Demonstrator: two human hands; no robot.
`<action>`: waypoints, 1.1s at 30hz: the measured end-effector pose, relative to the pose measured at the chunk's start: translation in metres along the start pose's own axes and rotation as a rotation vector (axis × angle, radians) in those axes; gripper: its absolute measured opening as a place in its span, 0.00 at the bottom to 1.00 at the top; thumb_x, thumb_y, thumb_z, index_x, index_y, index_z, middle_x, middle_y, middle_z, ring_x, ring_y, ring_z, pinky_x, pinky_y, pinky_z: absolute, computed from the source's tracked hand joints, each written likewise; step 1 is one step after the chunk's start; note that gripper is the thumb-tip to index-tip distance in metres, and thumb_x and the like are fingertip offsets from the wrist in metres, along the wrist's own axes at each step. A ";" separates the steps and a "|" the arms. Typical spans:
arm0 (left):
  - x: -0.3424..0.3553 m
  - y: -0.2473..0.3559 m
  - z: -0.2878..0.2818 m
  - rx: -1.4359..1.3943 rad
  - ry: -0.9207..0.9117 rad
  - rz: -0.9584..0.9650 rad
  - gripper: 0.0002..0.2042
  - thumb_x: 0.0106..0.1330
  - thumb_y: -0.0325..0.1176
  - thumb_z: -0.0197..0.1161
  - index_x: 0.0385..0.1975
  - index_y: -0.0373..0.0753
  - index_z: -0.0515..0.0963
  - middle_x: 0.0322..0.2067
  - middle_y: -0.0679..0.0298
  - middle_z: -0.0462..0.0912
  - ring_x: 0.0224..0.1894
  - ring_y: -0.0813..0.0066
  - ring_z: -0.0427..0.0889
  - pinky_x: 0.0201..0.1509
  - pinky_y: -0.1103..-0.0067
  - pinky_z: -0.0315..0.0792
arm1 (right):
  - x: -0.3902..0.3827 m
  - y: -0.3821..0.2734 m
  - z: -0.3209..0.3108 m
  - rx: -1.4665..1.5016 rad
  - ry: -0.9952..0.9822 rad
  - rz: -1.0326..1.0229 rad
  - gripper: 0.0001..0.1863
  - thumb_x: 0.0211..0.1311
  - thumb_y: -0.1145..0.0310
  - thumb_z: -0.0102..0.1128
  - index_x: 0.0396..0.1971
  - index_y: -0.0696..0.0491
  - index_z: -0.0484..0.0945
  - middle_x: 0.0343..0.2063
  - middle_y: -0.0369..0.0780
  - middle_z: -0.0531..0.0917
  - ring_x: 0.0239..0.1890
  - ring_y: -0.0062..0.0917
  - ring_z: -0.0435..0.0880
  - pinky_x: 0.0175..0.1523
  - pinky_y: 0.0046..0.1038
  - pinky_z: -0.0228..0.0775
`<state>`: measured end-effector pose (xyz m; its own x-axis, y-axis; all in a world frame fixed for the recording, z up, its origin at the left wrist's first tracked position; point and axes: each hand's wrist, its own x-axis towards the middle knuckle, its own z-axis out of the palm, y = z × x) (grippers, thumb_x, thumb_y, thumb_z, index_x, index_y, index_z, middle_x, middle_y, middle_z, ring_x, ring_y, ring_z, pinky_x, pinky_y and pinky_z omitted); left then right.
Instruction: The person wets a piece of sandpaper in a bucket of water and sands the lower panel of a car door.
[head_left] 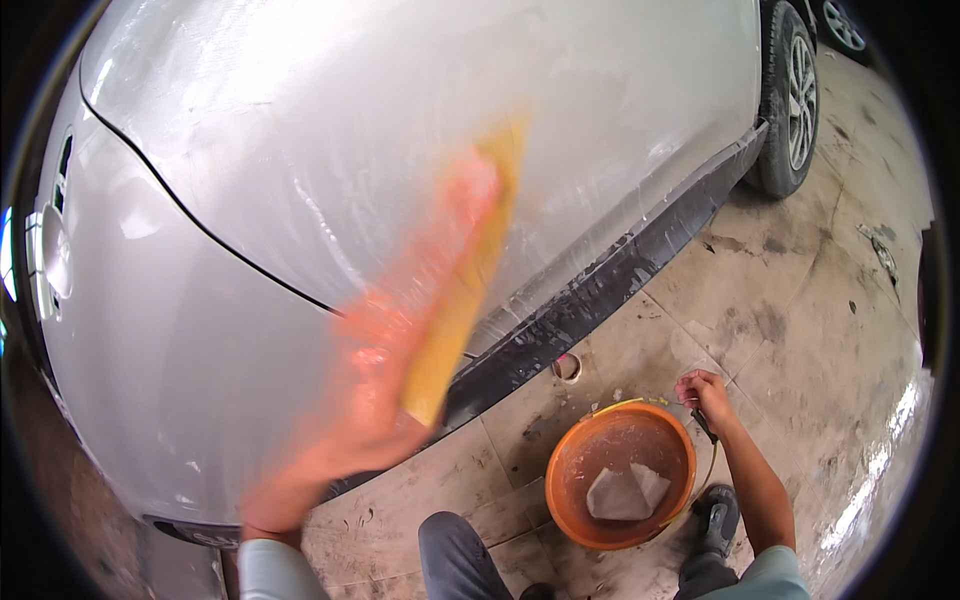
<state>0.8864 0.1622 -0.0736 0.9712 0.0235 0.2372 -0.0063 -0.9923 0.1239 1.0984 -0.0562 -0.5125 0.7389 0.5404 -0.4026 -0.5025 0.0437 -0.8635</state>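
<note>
My left hand (390,370), smeared by motion, grips a long, flat yellow sanding block (465,285) and lies along the wet silver-grey car panel (620,90). What is under the block is hidden. Whitish wet streaks run over the panel around it. Low on the right, my right hand (706,397) is closed around a thin yellow hose (713,460) with a dark piece showing below the fingers. That hand is just beside the rim of an orange basin (570,520). Inside the basin are murky water and pale, flat pieces (617,495).
A dark sill (560,345) runs along the car's lower edge towards a wheel (795,100) at the far right. A small ring-shaped object (567,368) lies on the stained tile floor (800,300) near the basin. My shoe (717,520) stands right of the basin.
</note>
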 end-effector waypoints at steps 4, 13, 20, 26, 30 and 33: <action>0.060 0.025 -0.062 0.941 0.280 0.277 0.32 0.55 0.19 0.52 0.64 0.45 0.59 0.65 0.62 0.59 0.68 0.62 0.55 0.70 0.67 0.52 | -0.001 -0.010 0.013 -0.085 0.003 -0.010 0.09 0.59 0.72 0.46 0.32 0.57 0.77 0.28 0.37 0.81 0.27 0.19 0.78 0.32 0.22 0.71; 0.048 -0.051 -0.092 1.275 -0.032 0.223 0.27 0.67 0.47 0.43 0.67 0.51 0.55 0.68 0.69 0.53 0.70 0.69 0.49 0.73 0.65 0.39 | -0.007 -0.013 0.017 -0.144 -0.025 -0.048 0.08 0.57 0.74 0.47 0.31 0.56 0.77 0.28 0.36 0.81 0.27 0.18 0.79 0.31 0.20 0.71; 0.235 -0.004 -0.065 1.202 0.223 0.559 0.32 0.70 0.53 0.33 0.67 0.38 0.47 0.69 0.58 0.46 0.71 0.65 0.43 0.73 0.69 0.37 | 0.008 -0.006 0.057 -0.214 -0.179 -0.169 0.10 0.57 0.74 0.48 0.33 0.61 0.77 0.27 0.39 0.81 0.27 0.19 0.78 0.33 0.21 0.72; 0.109 -0.055 -0.074 1.309 0.178 0.369 0.26 0.68 0.40 0.43 0.67 0.47 0.53 0.67 0.64 0.54 0.70 0.67 0.50 0.73 0.66 0.41 | 0.002 0.000 0.017 -0.149 -0.086 -0.140 0.09 0.57 0.76 0.47 0.32 0.60 0.77 0.26 0.39 0.81 0.28 0.19 0.79 0.35 0.21 0.72; 0.111 -0.044 -0.079 1.283 0.153 0.344 0.28 0.66 0.38 0.47 0.67 0.47 0.53 0.67 0.65 0.55 0.70 0.68 0.50 0.72 0.65 0.43 | 0.002 -0.027 0.043 -0.288 -0.088 -0.141 0.09 0.57 0.76 0.48 0.33 0.60 0.77 0.26 0.37 0.81 0.28 0.19 0.79 0.34 0.21 0.73; 0.208 -0.012 -0.081 1.290 0.212 0.442 0.23 0.69 0.39 0.46 0.63 0.42 0.61 0.62 0.58 0.64 0.66 0.62 0.59 0.70 0.69 0.50 | 0.019 -0.024 0.085 -0.304 -0.184 -0.263 0.08 0.58 0.74 0.49 0.33 0.60 0.77 0.26 0.37 0.81 0.27 0.19 0.79 0.34 0.21 0.73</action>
<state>1.0692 0.1888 0.0521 0.8911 -0.4178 0.1773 0.0339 -0.3282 -0.9440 1.0863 0.0240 -0.4738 0.7176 0.6860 -0.1205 -0.1330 -0.0349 -0.9905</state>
